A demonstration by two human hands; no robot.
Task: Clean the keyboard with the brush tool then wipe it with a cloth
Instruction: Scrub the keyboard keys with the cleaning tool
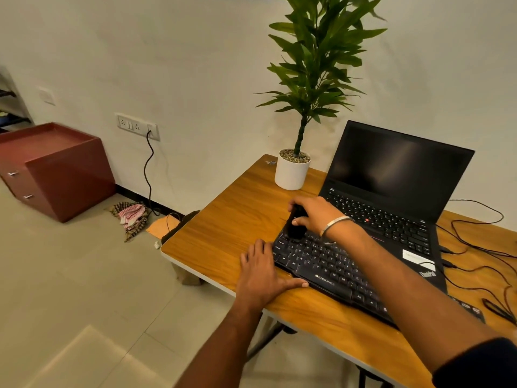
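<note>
A black keyboard [333, 268] lies on the wooden table [229, 225] in front of an open black laptop. My right hand [314, 212] is closed around a black brush tool [295, 224], whose lower end touches the keyboard's far left corner. My left hand [261, 273] rests flat on the table against the keyboard's left end, fingers spread, thumb along the front edge. My right forearm covers the keyboard's right part. A checked cloth [130, 218] lies crumpled on the floor by the wall.
The laptop [391, 191] stands open behind the keyboard, with a potted plant [292, 172] to its left. Black cables [481, 247] trail over the table's right side. A red-brown drawer unit [53, 169] stands by the wall at left. The table's near edge runs diagonally.
</note>
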